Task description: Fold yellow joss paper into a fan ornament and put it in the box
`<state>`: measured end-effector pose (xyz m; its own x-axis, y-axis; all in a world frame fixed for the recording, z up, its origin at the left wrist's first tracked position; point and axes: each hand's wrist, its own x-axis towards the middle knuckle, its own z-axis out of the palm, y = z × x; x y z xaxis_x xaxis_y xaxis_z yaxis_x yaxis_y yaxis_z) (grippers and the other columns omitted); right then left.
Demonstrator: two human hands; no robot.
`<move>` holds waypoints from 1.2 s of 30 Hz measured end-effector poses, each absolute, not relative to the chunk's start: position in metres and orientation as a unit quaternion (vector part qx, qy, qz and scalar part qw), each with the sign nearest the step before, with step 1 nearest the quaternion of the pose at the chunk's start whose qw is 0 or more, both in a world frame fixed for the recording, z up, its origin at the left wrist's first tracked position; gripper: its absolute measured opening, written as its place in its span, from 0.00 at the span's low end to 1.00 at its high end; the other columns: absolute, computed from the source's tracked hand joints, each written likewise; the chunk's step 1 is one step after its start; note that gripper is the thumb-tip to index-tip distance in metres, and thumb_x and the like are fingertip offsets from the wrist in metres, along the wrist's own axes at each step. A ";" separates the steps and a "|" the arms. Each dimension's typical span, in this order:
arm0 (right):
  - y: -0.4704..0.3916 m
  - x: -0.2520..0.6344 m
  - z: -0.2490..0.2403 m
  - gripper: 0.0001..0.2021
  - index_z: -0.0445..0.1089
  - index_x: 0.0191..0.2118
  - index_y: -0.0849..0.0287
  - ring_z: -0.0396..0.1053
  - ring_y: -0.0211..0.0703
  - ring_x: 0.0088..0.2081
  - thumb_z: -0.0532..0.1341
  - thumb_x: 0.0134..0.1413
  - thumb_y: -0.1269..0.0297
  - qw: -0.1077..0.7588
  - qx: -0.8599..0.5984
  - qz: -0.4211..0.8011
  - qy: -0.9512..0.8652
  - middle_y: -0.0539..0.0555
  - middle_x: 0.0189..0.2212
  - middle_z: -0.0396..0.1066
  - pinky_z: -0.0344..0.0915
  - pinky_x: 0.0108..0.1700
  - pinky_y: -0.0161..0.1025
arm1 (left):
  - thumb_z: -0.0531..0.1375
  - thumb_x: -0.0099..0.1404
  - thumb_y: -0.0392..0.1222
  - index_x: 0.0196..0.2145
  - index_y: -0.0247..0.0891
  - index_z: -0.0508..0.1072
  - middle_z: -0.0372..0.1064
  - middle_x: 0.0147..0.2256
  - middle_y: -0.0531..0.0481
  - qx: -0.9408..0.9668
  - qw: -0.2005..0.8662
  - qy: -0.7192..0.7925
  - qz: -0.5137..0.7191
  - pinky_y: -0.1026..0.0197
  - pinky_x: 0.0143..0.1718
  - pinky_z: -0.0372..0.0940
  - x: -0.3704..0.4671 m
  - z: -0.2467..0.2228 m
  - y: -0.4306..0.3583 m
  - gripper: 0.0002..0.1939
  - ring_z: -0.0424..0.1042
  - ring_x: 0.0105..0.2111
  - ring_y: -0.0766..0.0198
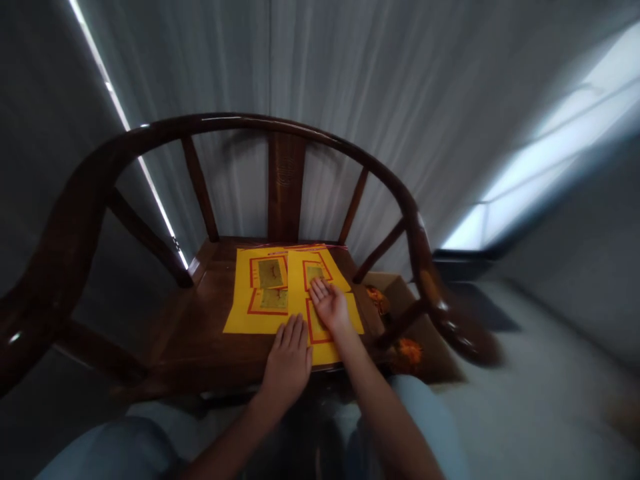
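Yellow paper sheets (pixel 242 280) printed with red frames lie on the seat of a dark wooden armchair (pixel 195 333). Darker greenish-gold patches (pixel 270 273) show inside some of the frames. My left hand (pixel 290 357) rests palm down with fingers stretched out, its tips at the front edge of the left sheets. On the right-hand sheets, my right hand (pixel 330 307) is turned partly palm up, fingers extended and nothing visible in it. Its fingertips are beside the upper right patch (pixel 315 272), and the hand covers part of the paper below.
The chair's curved rail (pixel 240 121) and spindles surround the seat at the back and sides. On the floor at the right stands a cardboard box (pixel 435 347) with orange-red items (pixel 409 352) in it. A grey panelled wall (pixel 230 60) rises behind the chair.
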<state>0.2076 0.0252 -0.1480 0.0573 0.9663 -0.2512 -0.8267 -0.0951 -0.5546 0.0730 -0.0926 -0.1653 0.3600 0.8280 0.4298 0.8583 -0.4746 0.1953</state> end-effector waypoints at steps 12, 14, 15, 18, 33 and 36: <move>0.138 0.197 -0.124 0.06 0.61 0.30 0.54 0.69 0.36 0.50 0.50 0.55 0.67 0.678 -0.410 0.587 -0.167 0.50 0.40 0.74 0.65 0.54 0.45 | 0.48 0.67 0.39 0.61 0.29 0.64 0.55 0.65 0.38 -0.825 0.010 -0.517 -0.228 0.44 0.64 0.50 0.069 -0.162 -0.098 0.26 0.52 0.66 0.49; 0.128 0.198 -0.110 0.05 0.64 0.32 0.53 0.66 0.36 0.55 0.52 0.54 0.67 0.667 -0.434 0.569 -0.205 0.50 0.44 0.73 0.62 0.58 0.45 | 0.49 0.68 0.39 0.61 0.32 0.65 0.54 0.65 0.39 -0.826 -0.003 -0.513 -0.232 0.43 0.64 0.50 0.068 -0.160 -0.098 0.25 0.52 0.65 0.49; 0.114 0.200 -0.106 0.04 0.66 0.34 0.54 0.63 0.38 0.58 0.54 0.53 0.67 0.661 -0.441 0.560 -0.233 0.51 0.47 0.72 0.59 0.60 0.45 | 0.50 0.68 0.39 0.61 0.33 0.65 0.54 0.65 0.40 -0.826 -0.012 -0.511 -0.237 0.43 0.64 0.51 0.067 -0.159 -0.098 0.25 0.52 0.65 0.49; 0.044 0.214 -0.106 0.12 0.70 0.40 0.54 0.44 0.42 0.68 0.63 0.46 0.70 0.643 -0.460 0.517 -0.329 0.52 0.62 0.61 0.46 0.67 0.45 | 0.52 0.67 0.39 0.60 0.36 0.66 0.56 0.65 0.41 -0.823 -0.050 -0.504 -0.259 0.42 0.64 0.51 0.066 -0.153 -0.099 0.24 0.53 0.65 0.48; -0.082 0.243 -0.150 0.22 0.71 0.43 0.53 0.49 0.56 0.66 0.72 0.37 0.66 0.526 -0.566 0.344 -0.533 0.58 0.54 0.66 0.38 0.69 0.51 | 0.53 0.68 0.38 0.59 0.41 0.66 0.59 0.61 0.40 -0.858 -0.093 -0.448 -0.234 0.41 0.63 0.54 0.032 -0.125 -0.101 0.22 0.56 0.63 0.48; -0.084 0.243 -0.150 0.18 0.71 0.42 0.52 0.63 0.54 0.55 0.70 0.41 0.68 0.554 -0.529 0.373 -0.524 0.56 0.45 0.70 0.52 0.64 0.50 | 0.51 0.70 0.38 0.58 0.43 0.67 0.58 0.63 0.43 -0.897 -0.077 -0.386 -0.200 0.42 0.65 0.51 0.021 -0.136 -0.096 0.21 0.53 0.64 0.50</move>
<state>0.2428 -0.0840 -0.1496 0.1725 0.9671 0.1870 0.1419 0.1635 -0.9763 0.0210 -0.0964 -0.1356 0.6227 0.7232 0.2989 0.6614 -0.6905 0.2929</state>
